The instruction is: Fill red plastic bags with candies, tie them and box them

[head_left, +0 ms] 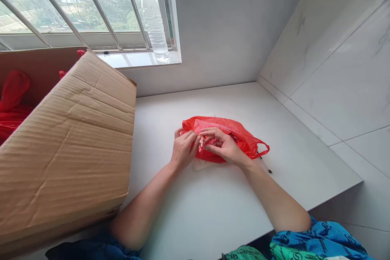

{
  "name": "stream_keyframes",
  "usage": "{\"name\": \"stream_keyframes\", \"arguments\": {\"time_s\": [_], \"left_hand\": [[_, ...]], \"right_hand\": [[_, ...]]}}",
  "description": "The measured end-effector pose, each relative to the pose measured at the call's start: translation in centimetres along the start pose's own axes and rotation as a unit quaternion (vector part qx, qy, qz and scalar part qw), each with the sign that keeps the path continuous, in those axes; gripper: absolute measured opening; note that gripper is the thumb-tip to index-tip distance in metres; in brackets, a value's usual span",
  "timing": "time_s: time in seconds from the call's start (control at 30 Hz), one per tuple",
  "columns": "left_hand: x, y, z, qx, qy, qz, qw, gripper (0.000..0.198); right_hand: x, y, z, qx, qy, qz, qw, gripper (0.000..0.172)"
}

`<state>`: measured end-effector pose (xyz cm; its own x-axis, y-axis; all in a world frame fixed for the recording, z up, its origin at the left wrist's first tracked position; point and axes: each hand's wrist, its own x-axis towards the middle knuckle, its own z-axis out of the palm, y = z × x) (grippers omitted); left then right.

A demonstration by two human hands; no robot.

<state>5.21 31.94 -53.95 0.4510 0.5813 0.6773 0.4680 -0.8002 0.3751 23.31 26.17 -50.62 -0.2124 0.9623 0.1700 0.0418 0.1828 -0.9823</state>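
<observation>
A red plastic bag point(240, 132) lies on the white table, one handle loop pointing right. My left hand point(183, 148) is closed at the bag's left part, its fingers bent around the plastic. Between my hands shows a small red packet with white print point(201, 144), and my left fingertips pinch its upper edge. My right hand point(222, 144) lies over the front of the bag with its fingers bent, close to the packet; whether it grips anything is unclear. Part of a pale printed card point(201, 165) sticks out under the bag.
A large cardboard box point(76, 138) with red plastic bags point(14, 93) inside stands at the left. A water bottle point(155, 24) is on the window sill. A thin dark-tipped stick point(267, 165) pokes out right of the bag. White table point(213, 211), with walls behind and right.
</observation>
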Motion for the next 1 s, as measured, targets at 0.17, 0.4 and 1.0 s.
{"name": "stream_keyframes", "arguments": {"time_s": [0.17,0.4,1.0], "left_hand": [[0.0,-0.2,-0.1,0.002,-0.009,0.018,1.000,0.018],[0.2,-0.1,-1.2,-0.038,-0.063,-0.014,0.997,0.008],[0.0,0.1,-0.2,-0.073,-0.016,-0.067,0.995,0.015]], "right_hand": [[0.0,-0.1,-0.4,0.014,0.024,0.030,0.999,0.024],[0.0,-0.6,-1.8,0.021,0.080,0.070,0.994,0.032],[-0.1,0.0,-1.3,0.041,0.103,0.076,0.991,0.028]]}}
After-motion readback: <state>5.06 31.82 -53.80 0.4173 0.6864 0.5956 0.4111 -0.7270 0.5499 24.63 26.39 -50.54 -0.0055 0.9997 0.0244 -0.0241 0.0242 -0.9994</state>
